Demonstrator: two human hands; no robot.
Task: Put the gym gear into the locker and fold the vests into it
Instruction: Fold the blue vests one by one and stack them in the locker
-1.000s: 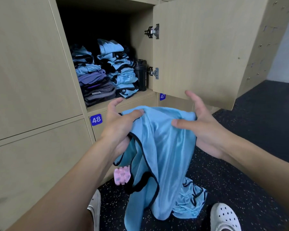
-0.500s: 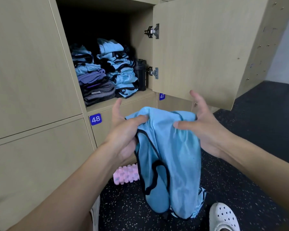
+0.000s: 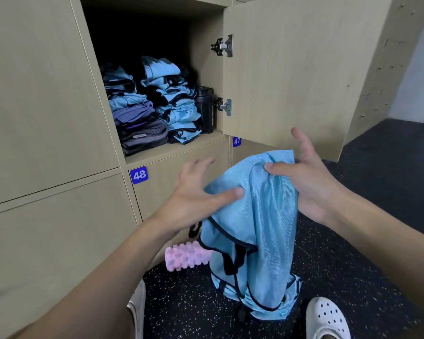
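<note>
**Blue mesh vest held before the open locker; left grip loosened**

Light wood locker [image 3: 181,149], above the compartment numbered 48, stands with its door [image 3: 291,69] swung wide, as in the frame half a second ago. Speckled black floor [image 3: 353,253] lies below.

The unfolded vest [image 3: 262,216], blue with dark trim, hangs in front of the lower locker fronts, outside the compartment. Its top has gathered toward the right since the earlier frame. Its lower end reaches a heap of blue cloth on the floor; whether that heap is the same garment cannot be told.

Two stacks of folded vests [image 3: 179,106] sit on the locker shelf, unchanged.

Right hand [image 3: 311,182] holds the top of the vest, thumb on the front, fingers [image 3: 301,143] straight up behind the cloth, much as before.

Left hand [image 3: 191,194] differs: earlier it pinched the cloth, and now its fingers [image 3: 196,166] are splayed and blurred clear of it, with only the thumb lying on the fabric.

Pink foam roller [image 3: 184,256] lies on the floor by the locker base, more exposed than before.

Black bottle [image 3: 205,108] stands upright just beside the right-hand stack.

White clog [image 3: 326,319] shows at the bottom edge.
</note>
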